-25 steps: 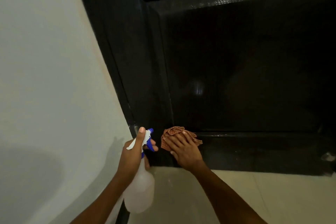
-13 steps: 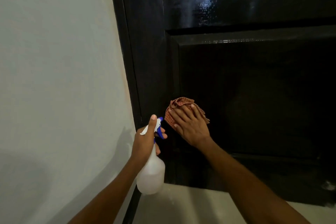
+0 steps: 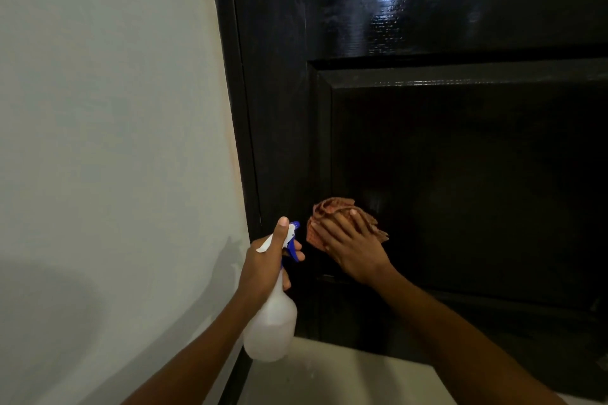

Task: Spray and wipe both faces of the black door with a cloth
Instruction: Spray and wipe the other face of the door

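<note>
Glossy black panelled wooden door (image 3: 460, 158), filling the right of the frame. The right hand (image 3: 353, 245), fingers flat, presses a bunched reddish checked cloth (image 3: 332, 210) to the lower panel's left edge; the left hand (image 3: 266, 260) grips a translucent blue-triggered spray bottle (image 3: 271, 322) (not spraying). Wiping appears under way; the far face likely remains. Pale wall (image 3: 108, 141) at left, light floor (image 3: 345, 378) below.

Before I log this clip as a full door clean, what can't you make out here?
- Black door, head view: top, right side and other face lie outside the frame.
- Cloth: mostly covered by the right hand.
- Spray bottle: neck hidden by the left hand; liquid level unreadable.
- Lower panel: too dark to show wetness or dirt.
</note>
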